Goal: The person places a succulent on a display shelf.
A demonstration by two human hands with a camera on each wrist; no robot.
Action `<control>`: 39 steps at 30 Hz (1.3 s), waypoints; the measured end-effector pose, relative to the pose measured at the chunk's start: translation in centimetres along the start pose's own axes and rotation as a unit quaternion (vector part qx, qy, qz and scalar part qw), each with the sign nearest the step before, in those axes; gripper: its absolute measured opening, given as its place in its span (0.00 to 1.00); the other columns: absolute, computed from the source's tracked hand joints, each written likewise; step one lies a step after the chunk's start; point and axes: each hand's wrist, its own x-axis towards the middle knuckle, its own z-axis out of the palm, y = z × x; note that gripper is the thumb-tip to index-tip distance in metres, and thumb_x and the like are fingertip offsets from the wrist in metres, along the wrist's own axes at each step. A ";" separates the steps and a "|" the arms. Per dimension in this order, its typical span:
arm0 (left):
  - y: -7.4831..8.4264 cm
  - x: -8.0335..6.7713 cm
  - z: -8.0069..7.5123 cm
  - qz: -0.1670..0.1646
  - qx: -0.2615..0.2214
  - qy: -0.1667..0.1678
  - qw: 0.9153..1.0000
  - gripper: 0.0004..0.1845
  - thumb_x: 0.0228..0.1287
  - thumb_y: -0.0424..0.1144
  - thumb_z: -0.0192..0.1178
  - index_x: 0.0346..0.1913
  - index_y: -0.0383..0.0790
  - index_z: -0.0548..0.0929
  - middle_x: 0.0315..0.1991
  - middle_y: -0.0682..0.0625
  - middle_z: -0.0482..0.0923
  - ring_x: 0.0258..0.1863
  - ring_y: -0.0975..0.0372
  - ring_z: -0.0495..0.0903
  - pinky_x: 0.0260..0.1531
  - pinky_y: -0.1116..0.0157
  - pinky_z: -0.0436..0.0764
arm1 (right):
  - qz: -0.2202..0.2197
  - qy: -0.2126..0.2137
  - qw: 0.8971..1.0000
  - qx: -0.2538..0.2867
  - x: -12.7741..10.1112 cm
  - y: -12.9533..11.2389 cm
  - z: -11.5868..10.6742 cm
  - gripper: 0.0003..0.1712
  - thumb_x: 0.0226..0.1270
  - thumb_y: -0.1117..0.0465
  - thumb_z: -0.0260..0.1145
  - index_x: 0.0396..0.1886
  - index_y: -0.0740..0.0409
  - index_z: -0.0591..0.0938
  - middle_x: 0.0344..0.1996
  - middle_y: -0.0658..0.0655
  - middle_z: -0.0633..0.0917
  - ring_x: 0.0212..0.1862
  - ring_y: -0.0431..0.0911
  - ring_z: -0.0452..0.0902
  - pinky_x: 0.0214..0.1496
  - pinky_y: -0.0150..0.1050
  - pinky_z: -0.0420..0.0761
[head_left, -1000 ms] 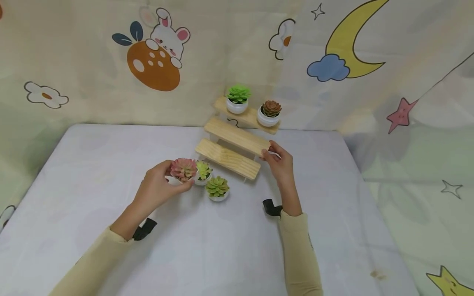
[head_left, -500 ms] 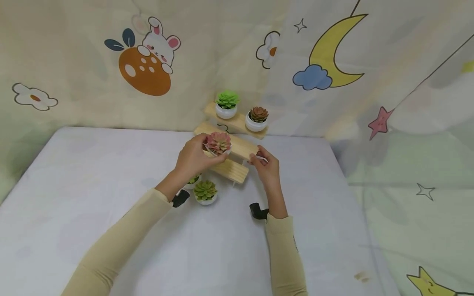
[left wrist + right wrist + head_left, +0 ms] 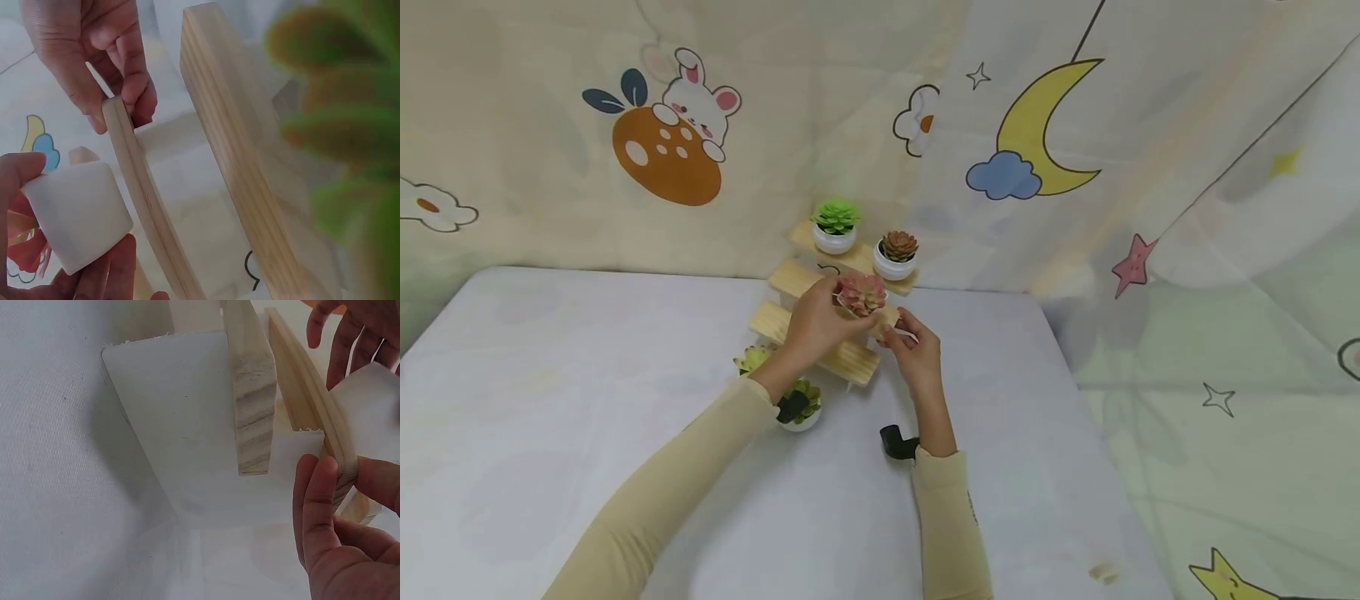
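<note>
My left hand (image 3: 817, 323) grips a potted pink succulent (image 3: 862, 294) over the right part of the middle board of a three-tier wooden stand (image 3: 790, 278). In the left wrist view its white pot (image 3: 81, 215) is tilted close beside that board's edge (image 3: 153, 200). My right hand (image 3: 917, 354) pinches the right end of the same board, thumb on one face and fingers on the other, as the right wrist view shows with the board end (image 3: 342, 459). On the top tier stand a bright green succulent (image 3: 835, 225) and a brown succulent (image 3: 896, 254), both in white pots.
A yellow-green succulent (image 3: 752, 359) and a green succulent (image 3: 805, 408) stand on the white-covered table (image 3: 587, 400) before the stand, partly hidden by my left arm. The lower board (image 3: 853, 363) carries no pot where it shows. A patterned curtain (image 3: 775, 125) hangs behind.
My left hand has carried the pink succulent from beside the table plants rightward and up to the stand's middle tier. My right hand keeps holding the board's end. The head view has shifted.
</note>
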 end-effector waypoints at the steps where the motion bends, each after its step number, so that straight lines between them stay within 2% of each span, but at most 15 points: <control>1: -0.1 0.0 0.0 0.001 0.001 -0.002 1.000 0.35 0.52 0.50 0.74 0.59 0.35 0.75 0.53 0.41 0.79 0.54 0.50 0.77 0.54 0.52 0.75 | -0.003 -0.001 1.000 0.000 0.0 0.0 0.1 0.29 0.68 0.71 0.62 0.68 0.72 0.68 0.49 0.68 0.77 0.31 0.34 0.81 0.43 0.34 0.83; 7: -0.1 0.2 0.0 -0.005 0.014 -0.005 1.000 0.35 0.53 0.52 0.73 0.60 0.36 0.75 0.53 0.42 0.79 0.54 0.51 0.77 0.54 0.51 0.75 | -0.007 -0.007 1.000 -0.004 0.0 -0.2 0.5 0.29 0.68 0.71 0.62 0.67 0.71 0.68 0.49 0.68 0.78 0.32 0.34 0.81 0.42 0.31 0.83; 14: -0.2 0.4 0.2 -0.013 0.072 -0.012 0.997 0.38 0.54 0.57 0.70 0.63 0.38 0.74 0.55 0.43 0.77 0.55 0.51 0.77 0.53 0.46 0.73 | -0.009 -0.005 1.000 0.001 0.0 0.0 0.8 0.28 0.68 0.71 0.62 0.66 0.72 0.70 0.49 0.69 0.79 0.31 0.34 0.81 0.41 0.31 0.83; 18: -0.4 0.2 0.2 -0.016 0.081 -0.019 0.996 0.39 0.54 0.56 0.70 0.65 0.39 0.72 0.57 0.44 0.77 0.57 0.52 0.76 0.54 0.46 0.70 | -0.003 -0.002 1.000 0.001 -0.1 0.1 1.0 0.28 0.68 0.70 0.63 0.66 0.72 0.70 0.48 0.69 0.79 0.29 0.33 0.81 0.41 0.31 0.83; 25: -0.5 -0.4 -0.5 -0.017 0.071 -0.039 0.997 0.42 0.54 0.54 0.71 0.70 0.42 0.67 0.50 0.46 0.77 0.49 0.56 0.77 0.53 0.49 0.66 | -0.005 -0.001 1.000 -0.003 0.1 0.2 0.8 0.28 0.68 0.71 0.62 0.67 0.72 0.69 0.48 0.68 0.78 0.30 0.34 0.81 0.45 0.40 0.83; 27: -0.5 -0.7 -0.8 -0.024 0.069 -0.043 0.996 0.43 0.54 0.55 0.71 0.70 0.42 0.66 0.51 0.47 0.77 0.51 0.56 0.77 0.56 0.48 0.65 | -0.004 -0.002 1.000 -0.005 0.2 0.3 0.7 0.29 0.68 0.71 0.62 0.67 0.71 0.69 0.48 0.67 0.78 0.30 0.34 0.81 0.46 0.42 0.83; 32: -0.8 -2.5 -2.1 -0.021 0.076 -0.056 0.995 0.44 0.54 0.56 0.71 0.70 0.41 0.65 0.57 0.46 0.75 0.57 0.55 0.77 0.58 0.45 0.65 | -0.003 -0.002 1.000 -0.004 0.2 0.3 0.6 0.29 0.68 0.71 0.63 0.67 0.71 0.69 0.49 0.69 0.78 0.30 0.33 0.81 0.44 0.39 0.84; 36: -1.7 -4.3 -3.1 0.004 0.083 -0.069 0.994 0.42 0.55 0.54 0.71 0.68 0.39 0.67 0.58 0.45 0.74 0.55 0.53 0.77 0.55 0.48 0.71 | -0.005 -0.004 1.000 0.004 0.3 0.3 0.4 0.29 0.67 0.72 0.62 0.67 0.73 0.68 0.49 0.69 0.78 0.30 0.33 0.81 0.41 0.32 0.83; 39: -2.4 -5.4 -3.6 0.032 0.087 -0.070 0.993 0.38 0.56 0.53 0.71 0.65 0.39 0.71 0.56 0.44 0.76 0.53 0.52 0.78 0.50 0.50 0.76 | -0.007 -0.001 1.000 0.004 0.4 0.3 0.3 0.29 0.67 0.72 0.62 0.67 0.73 0.69 0.48 0.68 0.78 0.30 0.33 0.81 0.41 0.33 0.83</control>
